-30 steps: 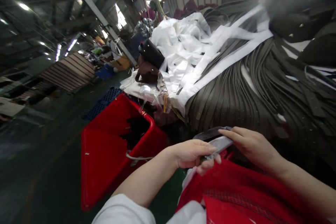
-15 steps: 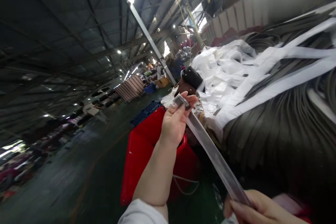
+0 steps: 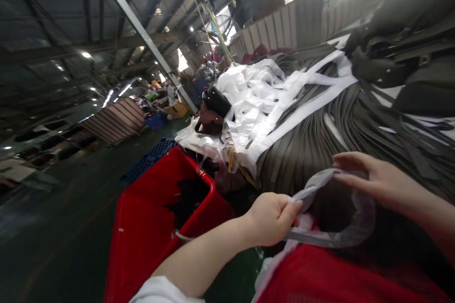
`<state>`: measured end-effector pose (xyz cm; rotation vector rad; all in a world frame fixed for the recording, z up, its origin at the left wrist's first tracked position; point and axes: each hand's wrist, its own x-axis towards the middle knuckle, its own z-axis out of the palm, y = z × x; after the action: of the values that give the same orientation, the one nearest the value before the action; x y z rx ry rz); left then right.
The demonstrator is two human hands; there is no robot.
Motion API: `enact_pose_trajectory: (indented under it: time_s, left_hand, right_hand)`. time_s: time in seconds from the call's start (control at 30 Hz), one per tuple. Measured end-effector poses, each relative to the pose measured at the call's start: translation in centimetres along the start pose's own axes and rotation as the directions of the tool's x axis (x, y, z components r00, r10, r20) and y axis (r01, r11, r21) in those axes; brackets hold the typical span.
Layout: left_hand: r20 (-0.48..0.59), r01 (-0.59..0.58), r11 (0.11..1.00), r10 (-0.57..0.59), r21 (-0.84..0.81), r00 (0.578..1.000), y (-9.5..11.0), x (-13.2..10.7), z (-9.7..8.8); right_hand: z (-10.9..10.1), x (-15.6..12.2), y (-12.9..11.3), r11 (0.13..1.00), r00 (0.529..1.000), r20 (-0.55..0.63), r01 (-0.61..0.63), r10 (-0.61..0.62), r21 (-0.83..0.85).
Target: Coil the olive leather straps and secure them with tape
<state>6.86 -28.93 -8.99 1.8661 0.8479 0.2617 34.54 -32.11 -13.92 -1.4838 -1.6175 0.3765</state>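
Observation:
My left hand [image 3: 272, 218] is closed in a pinch on one end of a grey strap [image 3: 359, 227], just above my red-clothed lap [image 3: 334, 279]. The strap curves round in a loop to my right hand [image 3: 373, 180], whose thumb and fingers pinch its other part higher up. Both hands are in front of a big heap of dark grey straps [image 3: 334, 137] that slopes up to the right.
White strips and cloth [image 3: 263, 94] lie over the heap's left side, with a black and brown bag [image 3: 213, 109] beside them. A red plastic basket [image 3: 149, 227] with dark pieces inside stands on the green floor at lower left, a blue crate [image 3: 149, 161] behind it.
My left hand has come down from its raised position near the bag to my lap. The strap, stretched straight before, is now bent into a loop between both hands.

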Motion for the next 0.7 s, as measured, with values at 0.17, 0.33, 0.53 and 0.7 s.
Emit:
enact_pose_trajectory:
  time_s: [0.17,0.33,0.53,0.7]
  left_hand:
    - [0.304,0.334,0.650,-0.164,-0.682,0.939,1.9,1.5,-1.3]
    - [0.290,0.293,0.521,-0.088,-0.802,0.953,6.1,0.3,-3.9]
    - [0.089,0.048,0.646,0.031,-0.761,0.996,7.2,-1.1,-7.3]
    - [0.010,0.055,0.745,-0.064,-0.665,0.998,5.4,-2.0,-9.1]
  right_hand:
    - [4.8,-2.3,-5.3,0.983,0.981,0.190,-0.001,-0.034,0.181]
    - [8.2,-1.9,-8.1,0.890,0.969,0.248,-0.102,-0.012,0.444]
    - [7.9,-0.5,-7.8,0.708,0.852,0.516,-0.310,-0.089,0.634]
    - [8.8,1.4,-6.4,0.799,0.911,0.408,-0.207,-0.053,0.565]
